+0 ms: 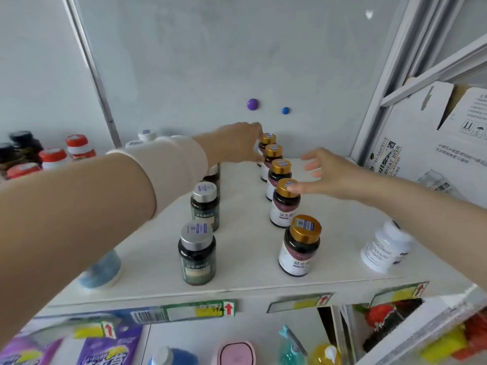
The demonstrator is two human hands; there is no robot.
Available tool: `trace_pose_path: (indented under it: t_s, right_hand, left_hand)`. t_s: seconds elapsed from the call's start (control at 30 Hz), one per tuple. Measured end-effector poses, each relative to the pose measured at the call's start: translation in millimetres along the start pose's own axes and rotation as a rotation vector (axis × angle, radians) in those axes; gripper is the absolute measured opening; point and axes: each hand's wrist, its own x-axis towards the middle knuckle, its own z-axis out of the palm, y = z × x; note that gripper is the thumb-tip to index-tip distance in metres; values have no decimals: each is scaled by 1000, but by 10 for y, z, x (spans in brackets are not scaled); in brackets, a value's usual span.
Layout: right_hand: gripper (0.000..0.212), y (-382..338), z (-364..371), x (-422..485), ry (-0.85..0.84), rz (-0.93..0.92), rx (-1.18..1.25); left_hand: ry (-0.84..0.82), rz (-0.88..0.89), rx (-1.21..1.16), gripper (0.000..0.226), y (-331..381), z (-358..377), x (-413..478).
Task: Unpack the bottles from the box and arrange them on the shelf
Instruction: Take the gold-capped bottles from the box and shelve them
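A row of several dark bottles with gold caps runs front to back on the white shelf [245,262], the front one [299,246] near the edge. My left hand [234,143] reaches to the back, its fingers curled around the rearmost gold-capped bottle [268,140]. My right hand [334,175] hovers with fingers spread, one fingertip resting on the cap of the second bottle from the front [285,204]. A second row, green bottles with silver caps [197,252], stands to the left, partly hidden by my left arm. The white cardboard box [421,143] is at the right.
A white bottle [384,248] stands near the shelf's right front corner. A blue-lidded jar [101,270] sits under my left arm. Red-capped bottles [54,156] fill the neighbouring shelf on the left. Price tags line the front edge; cleaning products are below.
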Motion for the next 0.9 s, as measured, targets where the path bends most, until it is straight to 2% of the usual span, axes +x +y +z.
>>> trace_pose_path:
  t_s: [0.1, 0.3, 0.6, 0.77, 0.9]
  right_hand:
    - [74, -289, -52, -45, 55, -130, -167]
    - [61, -1100, 512, -344, 135, -427, -499]
    - [51, -2993, 2059, -1059, 53, -852, -567]
    - [51, -4296, 3492, -1633, 29, -1183, -595]
    - [50, -5031, 4662, -2220, -91, -1327, -670]
  left_hand:
    - [85, -66, 389, 47, -66, -218, -385]
    - [107, -199, 727, 41, -335, -494, -1437]
    - [57, -602, 825, 40, -1452, -927, -3834]
    - [3, -878, 778, 42, -2354, -1006, -5633]
    - [-92, -1124, 667, 38, -2966, -771, -7038]
